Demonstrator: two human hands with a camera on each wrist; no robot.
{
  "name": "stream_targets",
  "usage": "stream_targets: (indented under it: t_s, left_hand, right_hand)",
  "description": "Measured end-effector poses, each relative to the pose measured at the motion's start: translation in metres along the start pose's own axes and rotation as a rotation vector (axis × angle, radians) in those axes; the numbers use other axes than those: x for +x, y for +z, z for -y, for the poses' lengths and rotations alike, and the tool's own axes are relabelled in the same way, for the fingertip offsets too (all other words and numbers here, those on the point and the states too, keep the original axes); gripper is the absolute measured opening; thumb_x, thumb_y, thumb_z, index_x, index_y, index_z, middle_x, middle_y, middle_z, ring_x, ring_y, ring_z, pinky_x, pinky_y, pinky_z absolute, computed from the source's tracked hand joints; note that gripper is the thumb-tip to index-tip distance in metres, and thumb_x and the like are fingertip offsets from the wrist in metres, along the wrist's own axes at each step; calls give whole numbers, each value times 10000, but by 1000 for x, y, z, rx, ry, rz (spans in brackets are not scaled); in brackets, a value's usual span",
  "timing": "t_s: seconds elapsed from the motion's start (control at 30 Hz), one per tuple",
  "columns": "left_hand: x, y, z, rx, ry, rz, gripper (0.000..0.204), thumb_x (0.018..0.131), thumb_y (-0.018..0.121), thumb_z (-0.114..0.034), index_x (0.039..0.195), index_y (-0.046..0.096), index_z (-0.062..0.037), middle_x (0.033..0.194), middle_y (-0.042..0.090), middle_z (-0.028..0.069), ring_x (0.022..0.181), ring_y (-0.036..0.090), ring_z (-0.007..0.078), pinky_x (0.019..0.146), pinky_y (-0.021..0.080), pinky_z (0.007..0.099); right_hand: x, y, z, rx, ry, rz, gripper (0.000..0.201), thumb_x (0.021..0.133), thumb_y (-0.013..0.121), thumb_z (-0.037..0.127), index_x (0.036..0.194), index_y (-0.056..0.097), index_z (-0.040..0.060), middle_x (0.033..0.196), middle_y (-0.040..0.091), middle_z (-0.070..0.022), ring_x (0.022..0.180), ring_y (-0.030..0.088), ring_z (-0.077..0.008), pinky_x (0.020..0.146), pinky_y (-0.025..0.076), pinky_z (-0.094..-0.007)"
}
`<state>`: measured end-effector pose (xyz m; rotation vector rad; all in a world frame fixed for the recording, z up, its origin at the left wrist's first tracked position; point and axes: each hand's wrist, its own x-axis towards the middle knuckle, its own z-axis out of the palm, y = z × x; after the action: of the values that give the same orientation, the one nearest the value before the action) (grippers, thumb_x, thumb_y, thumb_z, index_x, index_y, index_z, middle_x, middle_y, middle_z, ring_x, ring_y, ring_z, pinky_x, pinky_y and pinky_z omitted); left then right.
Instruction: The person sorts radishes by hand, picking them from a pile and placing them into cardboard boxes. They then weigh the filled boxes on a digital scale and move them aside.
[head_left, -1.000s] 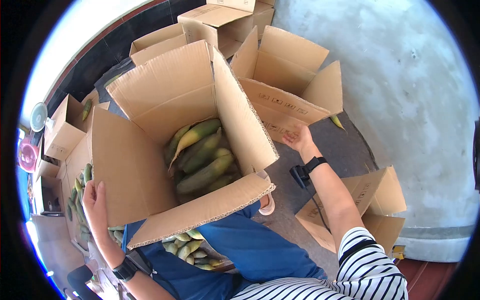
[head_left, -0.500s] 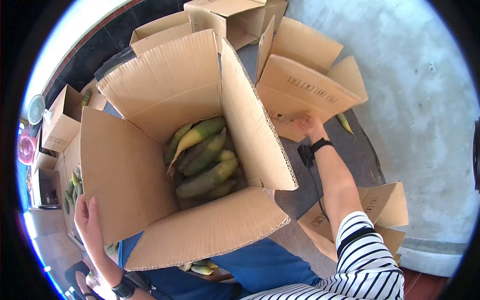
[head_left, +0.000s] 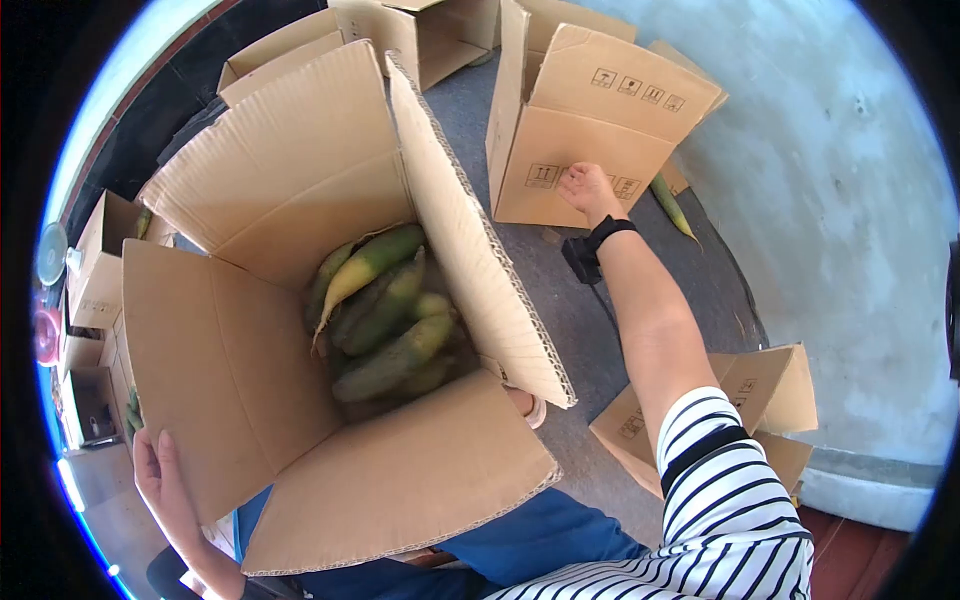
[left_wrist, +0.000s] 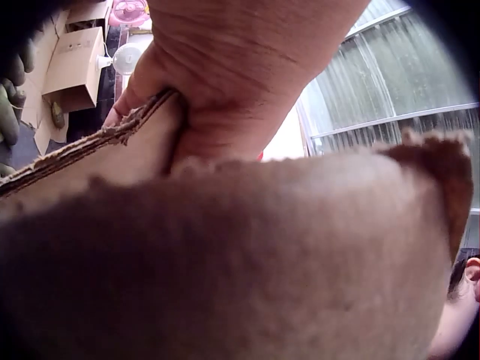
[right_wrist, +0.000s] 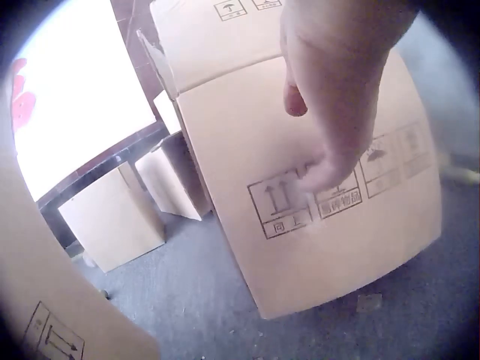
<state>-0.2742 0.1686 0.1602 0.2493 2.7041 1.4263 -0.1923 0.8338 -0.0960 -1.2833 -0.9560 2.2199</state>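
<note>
A large open cardboard box fills the near left of the head view, its flaps spread. Inside lie several long green radishes with yellowish ends. My left hand grips the box's left flap at its edge; in the left wrist view the thumb and fingers pinch the torn cardboard edge. With loosely bent fingers, my right hand is against the printed side of a second open cardboard box, farther off. The right wrist view shows the fingertips right at its printed symbols.
On the floor right of the second box lies one green radish. Another cardboard box lies near my right arm. More boxes stand at the back, and one on the left. A pale wall bounds the right.
My right hand has pushed the second box away, and its printed side now faces me. The near box sits lower and further left in view, my left hand still holding its flap.
</note>
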Motion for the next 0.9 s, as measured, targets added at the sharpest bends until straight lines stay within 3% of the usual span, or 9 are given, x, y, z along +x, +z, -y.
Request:
stream_targets:
  t_s: [0.1, 0.3, 0.37, 0.5, 0.57, 0.63, 0.73, 0.83, 0.9]
  left_hand:
    - [2, -4, 5, 51, -24, 0, 175, 1007, 527, -194, 1039, 592, -35, 929, 589, -3, 879, 509, 62, 811, 413, 213]
    - [6, -10, 14, 63, -33, 12, 193, 1002, 536, -213, 1060, 596, -38, 929, 588, 17, 877, 513, 75, 813, 417, 220]
    - [10, -13, 23, 65, -30, -27, 233, 997, 547, -249, 1089, 601, -42, 944, 599, 39, 877, 535, 99, 810, 433, 235]
    - [7, 0, 9, 150, -73, -118, 359, 997, 528, -348, 1128, 596, -21, 1010, 627, 72, 887, 571, 132, 811, 461, 272]
    - [25, -21, 34, 222, -55, -70, 402, 980, 546, -379, 1181, 590, -34, 1073, 623, 78, 937, 565, 157, 843, 449, 292]
    - [29, -23, 29, 318, -10, -55, 499, 956, 566, -430, 1229, 577, -13, 1154, 615, 106, 995, 564, 197, 897, 435, 324]
    - [55, -46, 64, 346, 81, -63, 535, 957, 565, -433, 1247, 564, 16, 1172, 610, 119, 999, 565, 202, 892, 442, 316]
    - [82, -67, 91, 303, 40, 43, 561, 957, 566, -431, 1279, 547, 29, 1179, 611, 131, 996, 568, 204, 881, 452, 309]
    - [68, -55, 74, 271, 46, 36, 557, 959, 566, -425, 1283, 544, 28, 1167, 615, 130, 986, 569, 201, 873, 456, 305]
  right_hand:
    - [-11, -12, -15, 65, 0, -105, 623, 930, 496, 240, 1462, 279, -3, 1578, 219, -107, 1410, 282, -350, 1142, 252, -476]
    - [-30, -47, -55, 110, 73, -215, 425, 948, 482, 285, 1289, 458, 32, 1386, 450, -120, 1280, 425, -328, 1070, 339, -521]
    - [-41, -69, -75, 25, 26, -88, 337, 948, 480, 277, 1201, 510, 57, 1257, 520, -126, 1173, 494, -313, 1014, 391, -520]
    - [-96, -93, -140, 97, 52, -183, 227, 915, 491, 204, 1075, 557, 58, 1041, 607, -142, 944, 602, -309, 862, 491, -498]
    - [-119, -99, -196, 38, 38, -88, 162, 883, 502, 168, 895, 614, 53, 835, 611, -135, 787, 600, -279, 687, 510, -433]
    - [-148, -97, -254, -355, 6, 5, 160, 857, 515, 156, 843, 637, 54, 775, 622, -125, 706, 597, -277, 635, 496, -414]
    - [-149, -113, -380, -1425, -502, 349, 217, 825, 532, 145, 933, 681, 31, 858, 686, -176, 802, 662, -361, 698, 508, -464]
    - [-266, -63, -295, -1018, -290, 22, 302, 814, 540, 150, 1044, 684, 19, 992, 670, -221, 926, 639, -412, 816, 508, -469]
    - [-279, -71, -265, -1114, -265, 24, 324, 798, 545, 144, 1064, 683, 21, 1026, 665, -220, 959, 633, -406, 845, 505, -466]
